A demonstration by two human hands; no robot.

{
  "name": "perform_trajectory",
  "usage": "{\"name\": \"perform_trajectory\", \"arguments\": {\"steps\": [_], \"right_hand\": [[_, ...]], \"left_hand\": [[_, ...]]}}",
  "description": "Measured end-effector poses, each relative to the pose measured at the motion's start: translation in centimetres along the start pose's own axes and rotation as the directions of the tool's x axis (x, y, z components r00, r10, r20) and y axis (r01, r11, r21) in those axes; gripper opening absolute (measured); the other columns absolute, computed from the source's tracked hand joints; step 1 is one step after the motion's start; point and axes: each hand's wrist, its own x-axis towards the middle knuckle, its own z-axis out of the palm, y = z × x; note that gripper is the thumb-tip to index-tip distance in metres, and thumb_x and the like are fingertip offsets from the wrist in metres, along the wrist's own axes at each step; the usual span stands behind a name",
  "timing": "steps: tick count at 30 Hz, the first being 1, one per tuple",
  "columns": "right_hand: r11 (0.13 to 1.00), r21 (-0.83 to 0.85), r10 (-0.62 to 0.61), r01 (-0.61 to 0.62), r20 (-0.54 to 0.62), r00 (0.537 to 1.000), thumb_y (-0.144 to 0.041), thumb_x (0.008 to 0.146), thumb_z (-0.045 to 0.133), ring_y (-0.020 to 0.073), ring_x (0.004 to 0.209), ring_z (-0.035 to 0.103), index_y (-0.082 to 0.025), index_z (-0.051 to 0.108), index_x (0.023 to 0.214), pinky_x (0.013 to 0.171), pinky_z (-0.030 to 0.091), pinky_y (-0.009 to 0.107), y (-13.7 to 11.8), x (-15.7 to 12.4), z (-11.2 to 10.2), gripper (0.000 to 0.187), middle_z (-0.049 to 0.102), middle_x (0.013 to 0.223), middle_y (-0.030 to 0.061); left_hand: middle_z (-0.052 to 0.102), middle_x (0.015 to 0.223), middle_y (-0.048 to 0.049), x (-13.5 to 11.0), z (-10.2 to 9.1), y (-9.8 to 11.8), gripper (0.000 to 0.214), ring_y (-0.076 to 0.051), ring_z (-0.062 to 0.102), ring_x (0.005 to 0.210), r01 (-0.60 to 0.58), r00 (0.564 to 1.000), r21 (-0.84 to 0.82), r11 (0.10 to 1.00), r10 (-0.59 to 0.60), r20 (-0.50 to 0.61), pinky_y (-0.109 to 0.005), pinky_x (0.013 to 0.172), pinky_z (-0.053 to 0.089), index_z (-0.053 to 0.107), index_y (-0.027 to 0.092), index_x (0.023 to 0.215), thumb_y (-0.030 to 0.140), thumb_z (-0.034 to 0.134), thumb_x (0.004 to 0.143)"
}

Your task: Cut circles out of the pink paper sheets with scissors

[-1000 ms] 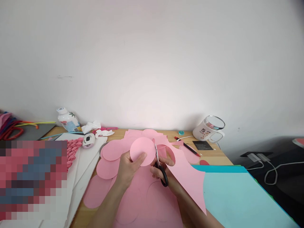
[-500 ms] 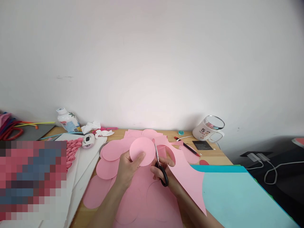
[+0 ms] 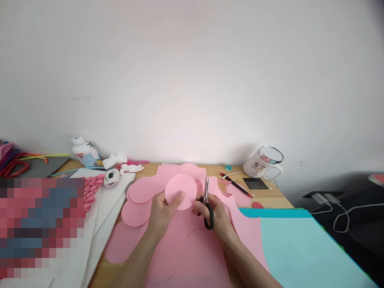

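My left hand pinches a pink paper circle, thumb on its face. Close to the circle's right edge, my right hand grips black-handled scissors, blades pointing up and slightly parted, with no paper visibly between them. A pink offcut with curved cut-out edges lies behind and right of my right forearm. Below both hands is a pink sheet with pencilled circle outlines. Several cut pink circles overlap left of my left hand.
A white mug, a black-and-red pencil and a black card sit at the back right. Light blue sheets lie at right. On the left are a white bottle, crumpled tissue and white sheets.
The pink offcut has come away from beside the circle and dropped down behind my right forearm. The scissors have shifted right, away from the circle, which moved slightly right.
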Motion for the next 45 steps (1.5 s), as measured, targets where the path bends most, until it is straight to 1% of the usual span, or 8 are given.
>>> {"name": "perform_trajectory", "arguments": {"steps": [10,16,22,28,35,39,41,45], "right_hand": [[1.000,0.001,-0.015,0.015,-0.202,0.979,-0.032,0.074,0.062,0.0146,0.058,0.054,-0.019,0.057,0.073,0.058,0.042,0.026,0.9,-0.1,-0.3,0.015,0.052,0.060,-0.0030],[0.996,0.027,-0.069,0.081,-0.318,0.946,-0.034,0.075,0.061,0.0149,0.058,0.055,-0.020,0.055,0.074,0.057,0.044,0.027,0.9,-0.3,-0.2,0.016,0.051,0.060,-0.0036],[0.971,-0.187,-0.221,0.147,-0.487,0.845,-0.033,0.071,0.065,0.0128,0.057,0.048,-0.019,0.056,0.076,0.051,0.039,0.023,1.0,-0.8,0.2,0.017,0.051,0.064,-0.0028],[0.964,-0.228,-0.237,0.139,-0.488,0.840,-0.036,0.077,0.060,0.0113,0.053,0.042,-0.020,0.055,0.085,0.047,0.036,0.022,0.8,-1.0,0.3,0.018,0.048,0.065,-0.0034],[0.809,-0.339,-0.544,0.480,-0.122,0.830,-0.029,0.084,0.053,0.0158,0.066,0.051,-0.021,0.051,0.090,0.061,0.045,0.029,0.4,-1.5,0.4,0.010,0.054,0.075,0.0007],[0.500,-0.264,-0.789,0.825,0.254,0.559,-0.037,0.083,0.056,0.0194,0.070,0.055,-0.022,0.054,0.099,0.065,0.047,0.034,1.0,-2.6,1.0,0.022,0.057,0.074,0.0030],[0.408,-0.284,-0.783,0.868,0.379,0.493,-0.045,0.081,0.058,0.0193,0.068,0.058,-0.024,0.055,0.104,0.070,0.048,0.036,1.5,-3.2,1.2,0.031,0.060,0.076,0.0028],[0.460,-0.476,-0.791,0.750,0.164,0.589,-0.036,0.076,0.063,0.0218,0.073,0.060,-0.030,0.057,0.099,0.080,0.045,0.042,1.8,-3.1,0.7,0.024,0.063,0.079,0.0013]], "left_hand": [[0.052,0.047,0.0017,0.0,0.2,0.3,0.035,-0.011,0.047,0.039,0.072,0.997,-0.223,0.972,-0.062,0.050,-0.025,0.041,0.037,0.056,0.014,0.063,0.045,0.058,0.078],[0.069,0.087,-0.0114,0.8,0.0,-0.3,0.040,-0.022,0.066,0.076,0.054,0.997,-0.353,0.934,-0.073,-0.041,-0.034,0.070,0.052,0.063,0.011,0.085,0.046,0.070,0.068],[0.066,0.111,-0.0145,0.4,0.0,-0.8,0.037,-0.027,0.059,0.105,-0.027,0.993,-0.168,0.985,0.045,0.109,-0.041,0.091,0.046,0.068,0.015,0.084,0.050,0.056,0.080],[0.068,0.105,-0.0077,0.0,0.4,-0.7,0.021,-0.023,0.060,0.103,-0.153,0.973,0.113,0.982,0.130,0.192,-0.035,0.092,0.045,0.067,0.020,0.091,0.032,0.065,0.073],[0.068,0.077,-0.0052,-0.5,0.7,-0.3,0.018,-0.018,0.063,0.071,-0.056,0.927,0.143,0.988,-0.002,0.374,-0.031,0.070,0.051,0.068,0.018,0.079,0.034,0.061,0.076],[0.068,0.099,-0.0093,-0.5,0.5,-0.5,0.021,-0.022,0.064,0.082,0.034,0.885,0.082,0.996,-0.068,0.460,-0.034,0.075,0.051,0.069,0.018,0.085,0.035,0.062,0.075],[0.061,0.119,-0.0117,-0.4,0.4,-0.6,0.022,-0.025,0.063,0.095,0.032,0.886,0.071,0.997,-0.061,0.460,-0.035,0.082,0.049,0.070,0.018,0.085,0.035,0.064,0.073],[0.063,0.115,-0.0115,-0.4,0.5,-0.5,0.025,-0.026,0.061,0.101,0.059,0.892,0.052,0.997,-0.076,0.446,-0.037,0.087,0.047,0.070,0.018,0.090,0.036,0.064,0.074]]}}
